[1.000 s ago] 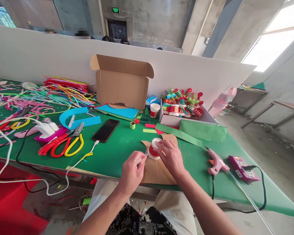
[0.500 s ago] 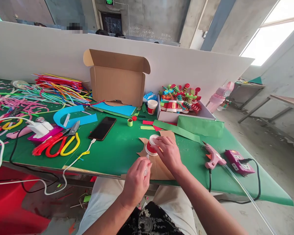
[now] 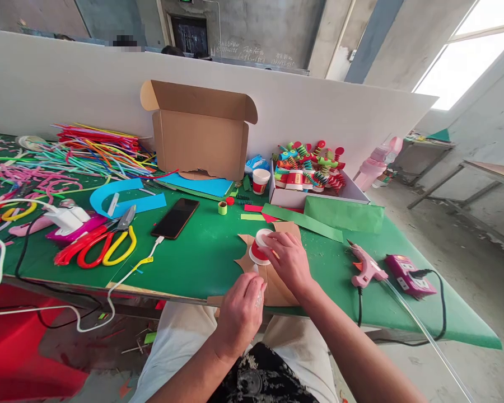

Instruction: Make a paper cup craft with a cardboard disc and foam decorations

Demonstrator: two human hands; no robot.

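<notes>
My right hand (image 3: 289, 262) is closed round a small red and white paper cup (image 3: 259, 247) that lies tilted on a piece of brown cardboard (image 3: 273, 282) at the near edge of the green table (image 3: 201, 252). My left hand (image 3: 241, 310) sits just below the cup at the table's edge. Its fingers are curled on a small clear thing that I cannot make out.
A pink glue gun (image 3: 364, 265) and a magenta power strip (image 3: 407, 274) lie to the right. Scissors (image 3: 105, 246), a black phone (image 3: 175, 218), an open cardboard box (image 3: 199, 131), a white tray of finished cup crafts (image 3: 308, 173), green paper (image 3: 340, 215) and pipe cleaners (image 3: 88, 151) fill the table.
My left hand has drawn back from beside the cup toward the table's near edge. My right hand has kept its hold on the cup.
</notes>
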